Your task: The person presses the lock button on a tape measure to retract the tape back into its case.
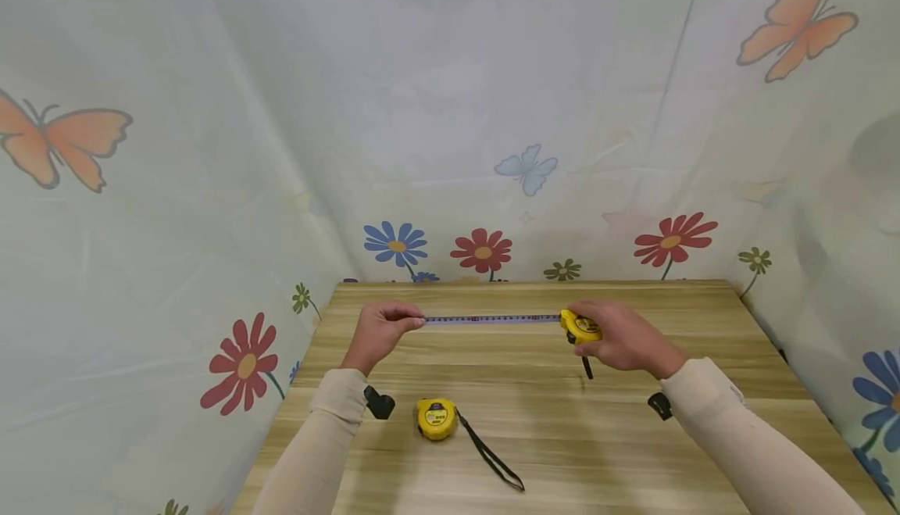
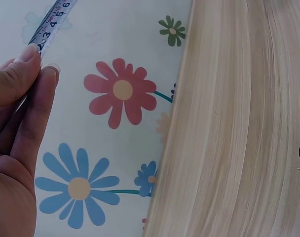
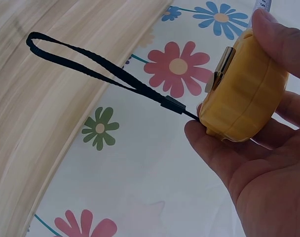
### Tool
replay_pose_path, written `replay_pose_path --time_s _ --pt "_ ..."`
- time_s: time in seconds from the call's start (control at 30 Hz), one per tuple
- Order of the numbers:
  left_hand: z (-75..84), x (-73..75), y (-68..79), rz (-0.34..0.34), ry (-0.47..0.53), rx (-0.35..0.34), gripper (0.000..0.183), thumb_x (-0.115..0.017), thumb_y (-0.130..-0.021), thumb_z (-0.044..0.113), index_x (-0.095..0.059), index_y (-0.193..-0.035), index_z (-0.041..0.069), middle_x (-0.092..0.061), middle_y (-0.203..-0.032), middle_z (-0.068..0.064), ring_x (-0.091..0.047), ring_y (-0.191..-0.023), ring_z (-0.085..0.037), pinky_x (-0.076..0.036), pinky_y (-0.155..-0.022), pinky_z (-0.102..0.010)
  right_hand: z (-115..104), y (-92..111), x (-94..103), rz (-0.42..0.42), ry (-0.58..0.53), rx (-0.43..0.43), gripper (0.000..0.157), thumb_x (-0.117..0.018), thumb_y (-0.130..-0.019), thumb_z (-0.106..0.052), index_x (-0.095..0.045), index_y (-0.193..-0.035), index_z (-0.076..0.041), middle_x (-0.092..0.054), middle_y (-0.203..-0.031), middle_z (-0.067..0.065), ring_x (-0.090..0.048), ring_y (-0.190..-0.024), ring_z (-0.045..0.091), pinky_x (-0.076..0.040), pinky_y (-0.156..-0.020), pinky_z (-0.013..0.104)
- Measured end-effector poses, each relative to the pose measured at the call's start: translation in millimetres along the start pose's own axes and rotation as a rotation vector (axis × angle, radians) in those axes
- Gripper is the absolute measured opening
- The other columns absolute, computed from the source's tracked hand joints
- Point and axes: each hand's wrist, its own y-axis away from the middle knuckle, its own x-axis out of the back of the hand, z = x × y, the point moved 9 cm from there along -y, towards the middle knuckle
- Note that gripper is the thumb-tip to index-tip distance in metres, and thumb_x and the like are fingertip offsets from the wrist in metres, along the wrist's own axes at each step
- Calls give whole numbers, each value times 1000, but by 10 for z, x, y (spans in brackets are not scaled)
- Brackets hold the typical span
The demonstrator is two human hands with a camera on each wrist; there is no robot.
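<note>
My right hand [image 1: 622,335] grips a yellow tape measure [image 1: 582,328], thumb and fingers around its case, as the right wrist view shows close up. From that case [image 3: 246,91] a black wrist strap [image 3: 100,64] hangs free. The pulled-out blade [image 1: 492,319] runs straight and level to the left across the back of the table. Its end is pinched between thumb and fingers of my left hand [image 1: 383,331]; in the left wrist view the numbered blade [image 2: 51,24] leaves the fingertips, the very tip hidden. A second yellow tape measure [image 1: 436,420] lies on the table nearer me.
The second tape measure's black strap [image 1: 492,452] stretches toward the front right. The wood-grain table [image 1: 534,405] ends at the back against a pale curtain [image 1: 450,109] with flowers and butterflies, which also closes off both sides. A small black device sits at each wrist.
</note>
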Motion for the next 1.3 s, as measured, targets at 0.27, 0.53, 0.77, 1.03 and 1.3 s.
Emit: replay_pose_path --time_s 0.27,0.53,0.77,1.03,1.3 --pt "-11 -23 -13 -4 -1 6 8 -82 -91 12 -83 -98 9 -80 -105 -13 -74 -92 -17 -62 -82 -28 -10 -5 -3 5 2 9 58 -83 -90 -18 -61 -140 -1 -70 -126 13 -63 -98 20 -58 -89 45" --pt "-9 -31 -13 -2 -2 1 14 -82 -90 13 -82 -101 4 -80 -103 -9 -75 -91 -15 -64 -87 -43 -37 -12 3 -1 -4 14 58 -82 -90 -20 -61 -140 -1 -70 -125 13 -64 -98 20 -58 -89 47" --pt "17 -38 -1 -1 4 -5 11 -82 -91 13 -83 -100 7 -80 -102 -7 -75 -90 -14 -64 -86 -40 -40 -21 4 -9 1 8 58 -82 -91 -20 -60 -141 -1 -69 -126 14 -64 -99 21 -58 -91 48" --pt "2 -59 -16 -7 5 10 14 -83 -90 15 -83 -100 5 -80 -103 -9 -75 -91 -16 -64 -87 -41 -63 -43 -7 -5 -1 8 58 -82 -91 -21 -60 -141 -2 -69 -126 12 -62 -97 18 -57 -88 44" --pt "13 -72 -37 -14 -6 -24 16 -83 -90 12 -81 -101 1 -80 -102 -12 -75 -90 -16 -63 -80 -28 -63 -55 -18 -12 -4 11 58 -81 -92 -21 -60 -142 -2 -69 -126 12 -62 -96 17 -57 -86 42"
